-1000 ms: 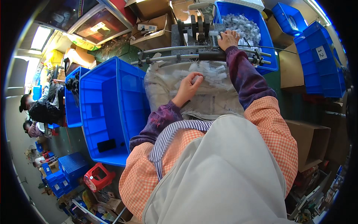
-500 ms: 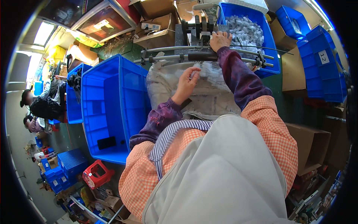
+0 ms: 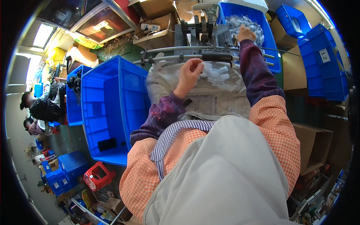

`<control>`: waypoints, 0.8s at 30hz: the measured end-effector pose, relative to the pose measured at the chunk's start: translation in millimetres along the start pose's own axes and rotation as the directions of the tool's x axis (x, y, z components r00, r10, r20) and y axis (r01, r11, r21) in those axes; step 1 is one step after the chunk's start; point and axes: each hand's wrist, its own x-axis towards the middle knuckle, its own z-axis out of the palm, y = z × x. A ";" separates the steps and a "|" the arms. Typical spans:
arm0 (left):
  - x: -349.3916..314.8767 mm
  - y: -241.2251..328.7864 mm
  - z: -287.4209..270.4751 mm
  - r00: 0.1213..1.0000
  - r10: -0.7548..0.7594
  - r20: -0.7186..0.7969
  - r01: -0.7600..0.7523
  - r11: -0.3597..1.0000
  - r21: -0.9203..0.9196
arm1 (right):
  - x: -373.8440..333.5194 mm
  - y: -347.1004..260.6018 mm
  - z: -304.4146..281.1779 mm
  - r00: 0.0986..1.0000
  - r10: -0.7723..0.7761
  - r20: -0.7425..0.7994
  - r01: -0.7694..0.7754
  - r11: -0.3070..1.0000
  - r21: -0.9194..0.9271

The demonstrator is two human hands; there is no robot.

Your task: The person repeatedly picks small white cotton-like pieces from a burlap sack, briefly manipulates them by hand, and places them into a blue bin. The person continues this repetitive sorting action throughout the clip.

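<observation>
My left hand (image 3: 189,77) hovers over the plastic-covered work surface (image 3: 210,93), thumb and fingertips curled together. Whatever is between them is too small to make out. My right hand (image 3: 246,34) has reached into the blue bin (image 3: 270,48) at the far right, among small whitish translucent plastic pieces (image 3: 243,22); its fingers are blurred and partly hidden. Between the hands and beyond them stands a metal fixture (image 3: 200,32) with dark upright plates. Two metal rods run across in front of it, one with a black sleeve (image 3: 216,57). More clear pieces (image 3: 217,73) lie loose beside my left hand.
A large blue crate (image 3: 101,90) stands at my left, a dark flat object (image 3: 107,144) inside it. Blue crates (image 3: 322,62) and a cardboard box (image 3: 311,146) are at the right. A red stool (image 3: 99,176) sits at lower left. Other people (image 3: 32,108) are farther left.
My right hand has left the fixture and moved right into the bin of plastic pieces. My left hand has risen slightly toward the rods, its fingers still curled.
</observation>
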 end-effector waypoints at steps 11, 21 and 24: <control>17.4 0.2 8.8 0.992 0.113 -0.053 -0.098 0.969 0.228 | -115.5 -41.7 -29.2 0.618 -0.773 -0.144 0.294 0.057 0.954; -62.9 -39.7 -69.1 0.987 -0.149 -0.065 0.083 0.117 0.990 | -24.5 -56.3 47.7 0.899 -0.337 -0.279 0.402 0.889 0.221; -62.7 -54.9 -77.4 0.991 -0.109 -0.075 0.094 0.178 0.979 | -22.1 -59.7 53.8 0.895 -0.376 -0.242 0.419 0.893 0.162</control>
